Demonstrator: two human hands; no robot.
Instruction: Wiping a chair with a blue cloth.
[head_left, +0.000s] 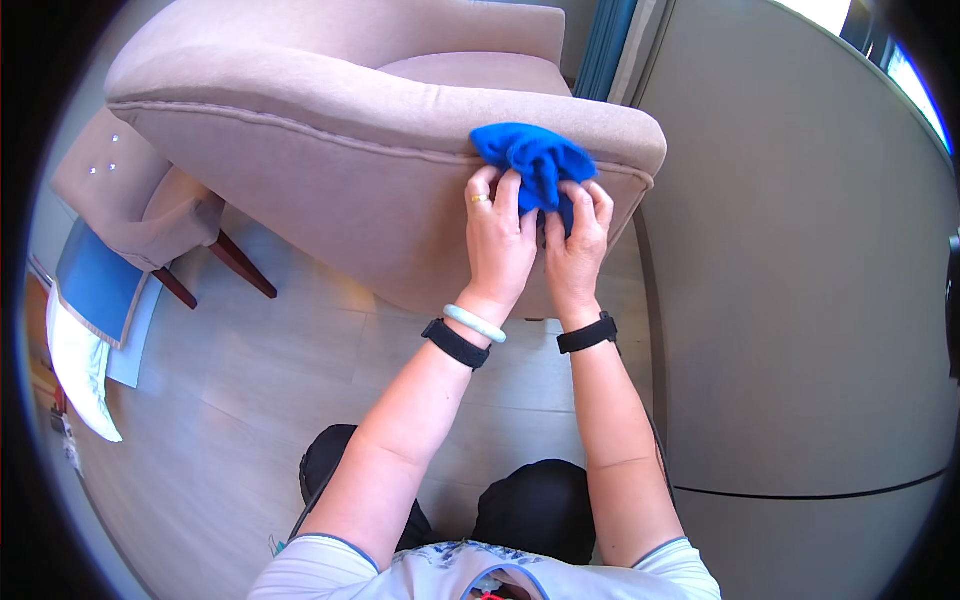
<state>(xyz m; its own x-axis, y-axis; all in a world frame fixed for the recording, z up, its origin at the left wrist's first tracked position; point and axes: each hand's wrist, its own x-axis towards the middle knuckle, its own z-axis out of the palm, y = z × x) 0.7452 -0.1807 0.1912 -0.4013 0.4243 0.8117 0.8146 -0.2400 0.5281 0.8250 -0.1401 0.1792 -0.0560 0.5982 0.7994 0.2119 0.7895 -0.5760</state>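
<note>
A crumpled blue cloth (534, 154) is bunched against the side of a pinkish-beige upholstered armchair (337, 195), just at the piped seam below its armrest. My left hand (496, 232) grips the cloth's left lower part, with a gold ring on one finger. On the right lower part, my right hand (581, 247) has its fingers curled into the fabric. Both thumbs nearly meet beneath the bundle. Black straps circle both wrists, and a pale bangle (475, 323) sits on the left one. The cloth hides a stretch of the seam.
A grey panelled wall (795, 247) rises close on the right. Left stands a second upholstered chair (142, 202) with dark wooden legs, near a blue-and-white textile (101, 277). Blue curtains (606, 52) hang behind the armchair. The floor (277, 375) has pale planks.
</note>
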